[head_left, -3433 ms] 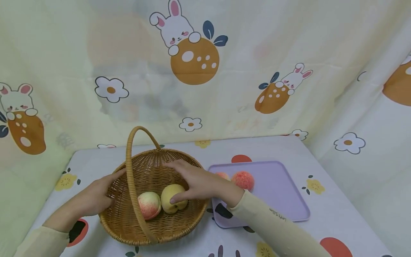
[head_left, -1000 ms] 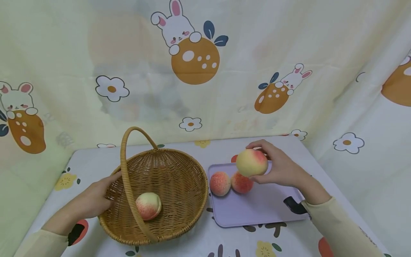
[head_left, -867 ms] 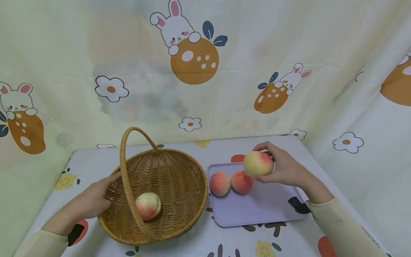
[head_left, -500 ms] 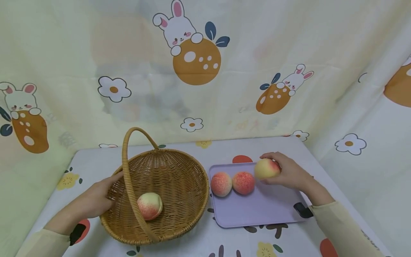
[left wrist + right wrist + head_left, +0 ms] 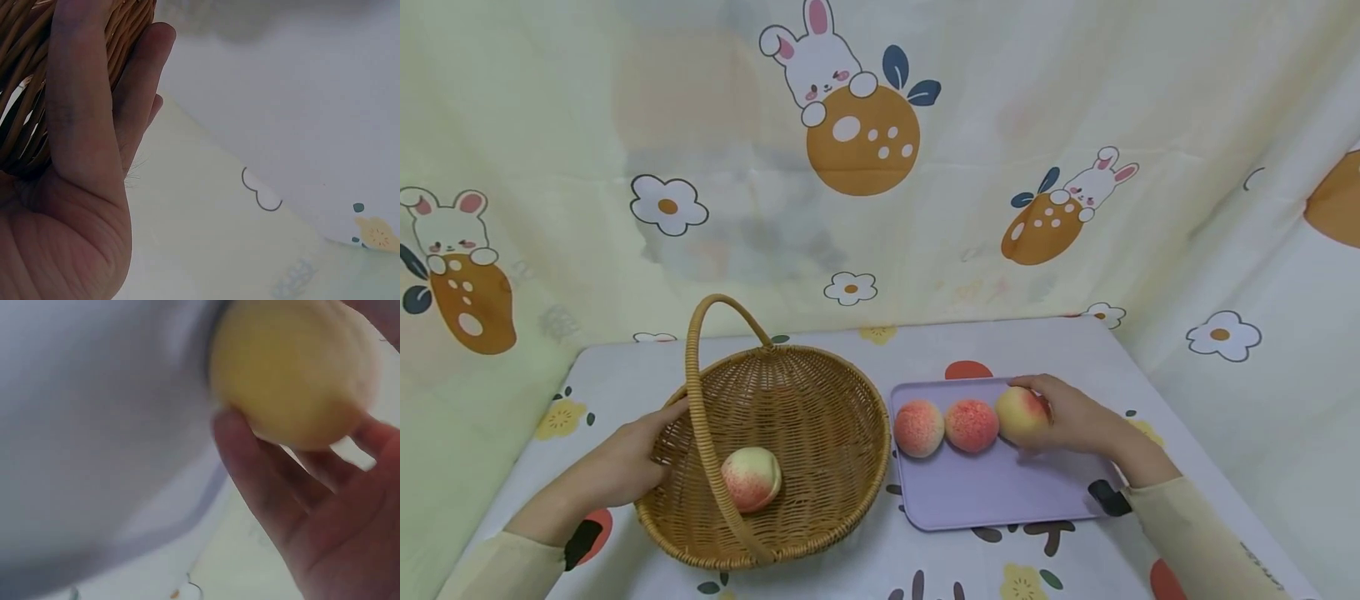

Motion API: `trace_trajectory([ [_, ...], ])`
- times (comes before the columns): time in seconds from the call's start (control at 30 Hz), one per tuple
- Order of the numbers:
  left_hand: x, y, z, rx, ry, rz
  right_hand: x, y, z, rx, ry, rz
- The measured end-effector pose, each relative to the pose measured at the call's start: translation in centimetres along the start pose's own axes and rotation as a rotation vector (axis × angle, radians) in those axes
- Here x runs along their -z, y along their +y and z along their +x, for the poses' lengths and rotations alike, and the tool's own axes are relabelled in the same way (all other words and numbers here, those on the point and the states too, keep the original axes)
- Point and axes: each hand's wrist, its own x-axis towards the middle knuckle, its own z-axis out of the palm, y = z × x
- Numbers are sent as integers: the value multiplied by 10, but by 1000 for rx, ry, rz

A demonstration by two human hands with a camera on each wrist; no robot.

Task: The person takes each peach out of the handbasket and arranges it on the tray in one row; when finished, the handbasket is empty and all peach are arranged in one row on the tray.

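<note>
My right hand (image 5: 1075, 421) holds a yellow peach with a red blush (image 5: 1023, 414) at the far side of the lilac tray (image 5: 977, 500). In the right wrist view, fingers and thumb curve round that peach (image 5: 287, 369). Two pink-red peaches, one at the left (image 5: 919, 428) and one in the middle (image 5: 972, 426), lie beside it in a row. My left hand (image 5: 621, 462) grips the left side of a wicker basket (image 5: 820, 417). The left wrist view shows fingers (image 5: 84, 112) against the basket's weave (image 5: 25, 62). Inside the basket lies a cream-and-red peach (image 5: 751, 479).
The basket's tall handle (image 5: 700, 417) arches over its left part. A patterned cloth (image 5: 820, 575) covers the table, and a curtain printed with rabbits (image 5: 737, 250) hangs behind and along both sides.
My right hand has taken the yellow peach out of the basket, carried it right and lowered it to the tray beside the two pink-red ones. The left hand stays at the basket.
</note>
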Motion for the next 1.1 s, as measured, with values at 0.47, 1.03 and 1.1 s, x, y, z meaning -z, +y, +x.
trace_trajectory([
  [0.47,2,3,2,-3,1,23,21,-37,-1,-30,-86,-153],
  [1.03,0,0,3,-6,1,15,-28,-211,52,454,-110,112],
  [1.1,0,1,3,-11,4,16,-45,-223,55,494,-161,76],
])
